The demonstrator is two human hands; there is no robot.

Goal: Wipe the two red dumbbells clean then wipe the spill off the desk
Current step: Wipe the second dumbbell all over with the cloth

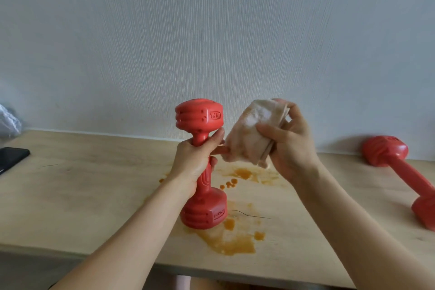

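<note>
My left hand grips the handle of a red dumbbell that stands upright, its lower head over the desk near the spill. Dark specks dot its upper head. Just right of that head, my right hand holds a folded whitish cloth, which hangs close to the dumbbell without clearly touching it. A second red dumbbell lies on its side at the desk's right end. An orange spill spreads in patches across the desk's middle, from behind the upright dumbbell to the front edge.
A black phone lies at the desk's left edge, with a crumpled grey bag behind it. A pale textured wall runs along the desk's back. A thin crack marks the wood near the spill.
</note>
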